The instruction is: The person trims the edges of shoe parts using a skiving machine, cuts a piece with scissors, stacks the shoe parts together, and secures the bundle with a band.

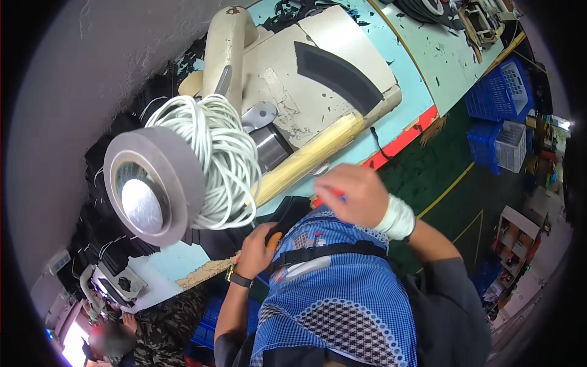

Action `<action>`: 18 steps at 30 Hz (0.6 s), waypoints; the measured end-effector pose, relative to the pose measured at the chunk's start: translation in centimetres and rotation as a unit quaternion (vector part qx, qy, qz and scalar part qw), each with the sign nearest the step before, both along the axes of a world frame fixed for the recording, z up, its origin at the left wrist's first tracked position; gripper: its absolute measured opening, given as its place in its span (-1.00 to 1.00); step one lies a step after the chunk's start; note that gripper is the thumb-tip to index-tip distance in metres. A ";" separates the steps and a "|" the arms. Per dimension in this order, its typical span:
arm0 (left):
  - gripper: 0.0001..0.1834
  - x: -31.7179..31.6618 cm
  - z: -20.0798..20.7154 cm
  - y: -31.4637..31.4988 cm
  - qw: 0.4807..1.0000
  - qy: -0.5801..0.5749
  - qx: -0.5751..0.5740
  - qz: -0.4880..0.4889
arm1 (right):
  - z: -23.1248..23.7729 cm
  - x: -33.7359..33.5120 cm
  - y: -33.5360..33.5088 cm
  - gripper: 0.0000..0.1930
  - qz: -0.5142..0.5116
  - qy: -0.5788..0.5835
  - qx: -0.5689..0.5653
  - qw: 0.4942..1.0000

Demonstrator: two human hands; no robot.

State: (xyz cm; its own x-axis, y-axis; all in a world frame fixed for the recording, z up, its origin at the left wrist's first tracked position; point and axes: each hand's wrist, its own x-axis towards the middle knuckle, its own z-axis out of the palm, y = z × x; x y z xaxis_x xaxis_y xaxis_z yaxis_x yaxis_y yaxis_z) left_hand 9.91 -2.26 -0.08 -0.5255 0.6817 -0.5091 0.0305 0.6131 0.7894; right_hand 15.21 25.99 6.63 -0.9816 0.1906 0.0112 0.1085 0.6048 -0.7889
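Observation:
My left hand (255, 252) is closed at the table's front edge, its fingers round the end of a black flat piece (290, 211). A small orange thing shows by its thumb, too little to name. My right hand (358, 192), white wrap on its wrist, hovers before the apron with fingers curled together; whatever they hold is hidden, though a bit of blue shows beneath them. Ahead is a cream sewing machine (287, 98), with a curved black piece (339, 78) lying on its bed. A yellow ridged strip (309, 160) runs along the bed's near edge.
A bundle of white cord (214, 147) and a roll of tape (153, 186) stand high at the left, blocking part of the table. Black pieces (101, 211) pile behind them. Another person (162, 330) works at lower left. Blue crates (501, 92) stand on the right.

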 end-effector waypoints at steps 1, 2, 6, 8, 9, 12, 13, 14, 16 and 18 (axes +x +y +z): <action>-0.73 -0.8 0.7 0.3 0.999 0.005 0.031 -0.005 | -0.5 0.2 -0.9 -0.85 0.009 -0.013 -0.040 0.999; -0.74 -1.5 1.7 0.6 0.998 0.007 0.063 -0.009 | -0.5 0.2 -1.6 -0.85 0.007 -0.015 -0.038 0.999; -0.71 -6.0 6.1 1.6 0.979 -0.184 0.086 0.005 | -0.7 0.4 -2.8 -0.61 -0.012 -0.055 -0.099 0.993; -0.74 -5.9 7.2 3.4 0.967 -0.171 0.137 0.129 | 0.3 -0.2 -3.4 -0.56 -0.006 -0.197 -0.464 0.864; -0.75 -6.6 7.0 3.4 0.976 -0.153 0.112 0.104 | 0.0 -0.2 -3.8 -0.59 -0.013 -0.163 -0.430 0.888; -0.79 -9.0 6.8 3.1 0.985 -0.146 0.069 0.058 | 0.5 -1.1 -3.8 -0.64 0.017 -0.152 -0.359 0.921; -0.79 -10.0 6.4 2.6 0.981 -0.178 0.046 0.059 | 1.4 -1.6 -3.3 -0.67 0.031 -0.195 -0.335 0.921; -0.78 -10.7 6.3 2.3 0.975 -0.211 0.025 0.061 | 1.2 -1.7 -2.4 -0.67 0.039 -0.195 -0.341 0.919; -0.81 -11.6 6.3 2.1 0.975 -0.182 0.066 0.109 | 0.3 -2.4 -0.2 -0.72 0.078 -0.152 -0.166 0.971; -0.73 -13.7 6.4 1.2 0.996 -0.073 -0.039 0.035 | 0.2 -3.8 1.4 -0.75 0.040 -0.124 -0.145 0.981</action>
